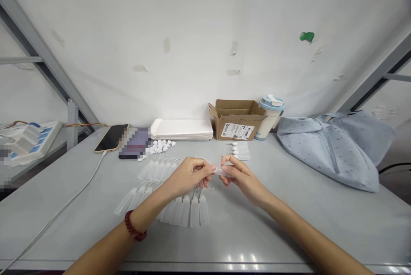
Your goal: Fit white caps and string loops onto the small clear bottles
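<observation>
Above the middle of the table, a small translucent plastic bottle (222, 172) lies sideways between my two hands. My left hand (192, 174) pinches its left end with thumb and fingers, which partly hide that end. At its right end, my right hand (239, 174) has its fingers closed on the body. Several similar flat bottles with thin curved nozzles (194, 213) lie in rows under and left of my left hand. Behind my right hand is a small group of bottles with white tips (239, 150). A pile of loose white caps (162, 145) sits farther back on the left.
Along the wall stand a stack of white trays or boxes (183, 129), an opened cardboard box (237, 127) and a lidded cup (268, 121). A blue-grey cloth bag (330, 150) lies right. At left are a phone (112, 138) with a white cable (73, 198) and a purple item (136, 142).
</observation>
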Available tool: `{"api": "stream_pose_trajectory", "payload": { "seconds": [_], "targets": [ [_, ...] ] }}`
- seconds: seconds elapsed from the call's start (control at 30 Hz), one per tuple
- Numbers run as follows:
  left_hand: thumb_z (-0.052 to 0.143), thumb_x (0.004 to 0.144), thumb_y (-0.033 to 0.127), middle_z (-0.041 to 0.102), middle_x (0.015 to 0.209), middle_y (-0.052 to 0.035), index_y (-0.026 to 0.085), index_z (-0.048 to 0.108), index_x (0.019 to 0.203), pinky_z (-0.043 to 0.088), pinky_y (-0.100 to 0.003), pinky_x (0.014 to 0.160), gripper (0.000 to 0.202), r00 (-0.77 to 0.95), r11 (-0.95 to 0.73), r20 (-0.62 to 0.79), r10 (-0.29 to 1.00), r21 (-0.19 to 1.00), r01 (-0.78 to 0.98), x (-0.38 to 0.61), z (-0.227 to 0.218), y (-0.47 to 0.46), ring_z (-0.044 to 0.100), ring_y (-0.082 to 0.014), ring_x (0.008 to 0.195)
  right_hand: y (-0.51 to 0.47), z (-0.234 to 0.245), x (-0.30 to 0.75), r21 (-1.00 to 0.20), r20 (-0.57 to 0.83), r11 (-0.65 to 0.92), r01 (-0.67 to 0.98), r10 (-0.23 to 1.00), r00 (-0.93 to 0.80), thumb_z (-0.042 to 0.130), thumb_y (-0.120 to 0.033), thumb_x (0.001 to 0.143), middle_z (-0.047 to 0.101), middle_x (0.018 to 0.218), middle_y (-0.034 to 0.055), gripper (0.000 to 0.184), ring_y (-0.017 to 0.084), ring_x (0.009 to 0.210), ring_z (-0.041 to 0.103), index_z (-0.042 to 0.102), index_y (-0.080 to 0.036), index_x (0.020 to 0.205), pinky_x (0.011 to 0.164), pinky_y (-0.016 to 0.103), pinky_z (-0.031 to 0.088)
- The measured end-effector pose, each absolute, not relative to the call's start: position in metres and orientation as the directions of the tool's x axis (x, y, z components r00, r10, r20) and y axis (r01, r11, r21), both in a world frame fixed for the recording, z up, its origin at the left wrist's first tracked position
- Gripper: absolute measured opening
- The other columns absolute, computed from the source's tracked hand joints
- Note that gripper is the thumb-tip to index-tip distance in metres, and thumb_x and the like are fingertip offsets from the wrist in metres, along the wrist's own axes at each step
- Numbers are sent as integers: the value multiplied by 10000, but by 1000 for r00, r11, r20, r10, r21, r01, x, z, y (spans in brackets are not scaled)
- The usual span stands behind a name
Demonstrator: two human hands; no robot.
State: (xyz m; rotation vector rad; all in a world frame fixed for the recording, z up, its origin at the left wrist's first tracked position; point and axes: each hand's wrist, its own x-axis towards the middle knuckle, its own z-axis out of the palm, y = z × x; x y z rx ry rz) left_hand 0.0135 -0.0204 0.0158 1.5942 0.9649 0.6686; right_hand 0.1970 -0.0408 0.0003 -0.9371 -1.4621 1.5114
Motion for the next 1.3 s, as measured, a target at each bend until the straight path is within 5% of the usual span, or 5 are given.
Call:
{"api": "stream_pose_trajectory", "payload": {
  "seconds": [0.27, 0.53, 0.7, 0.97, 1.3],
  "targets": [
    [551, 782, 480, 565, 577, -9, 135, 582, 607, 442, -233, 521, 389, 453, 22, -118, 884, 977, 213, 13, 14, -17, 539, -111, 504, -40, -6, 199, -931, 159, 225, 289, 959, -236, 533, -418, 828, 578, 743, 14, 257, 146, 663, 514, 559, -192, 947, 607, 282, 405],
    [633, 737, 365, 611, 657, -13, 144, 639, 754, 467, -243, 615, 222, 450, -104, -14, 893, 966, 237, 14, 17, -21, 569, -134, 616, -39, -3, 200, -974, 93, 140, 178, 965, -247, 530, -436, 831, 568, 604, -1, 278, 125, 566, 493, 587, -167, 788, 568, 270, 409],
    [564, 787, 446, 623, 706, -34, 136, 645, 749, 474, -240, 579, 323, 488, -103, -36, 872, 961, 255, 14, 14, -20, 574, -136, 614, -38, -2, 199, -979, 112, 149, 138, 964, -242, 490, -429, 861, 566, 616, -1, 296, 114, 558, 466, 576, -166, 754, 569, 264, 399],
    [491, 830, 471, 570, 585, -16, 116, 583, 607, 452, -224, 514, 429, 518, -28, -91, 851, 976, 217, 13, 11, -17, 530, -102, 499, -39, -3, 199, -961, 129, 189, 199, 951, -282, 487, -454, 857, 544, 601, -10, 314, 105, 537, 457, 584, -161, 800, 544, 245, 383],
    [555, 795, 357, 579, 644, 3, 138, 632, 736, 417, -203, 553, 239, 460, -228, 38, 887, 903, 365, 14, 14, -23, 533, -115, 596, -36, -5, 201, -960, 70, 142, 241, 957, -282, 434, -492, 874, 513, 512, -22, 427, 94, 475, 422, 479, -176, 591, 524, 241, 359]
  ]
}}
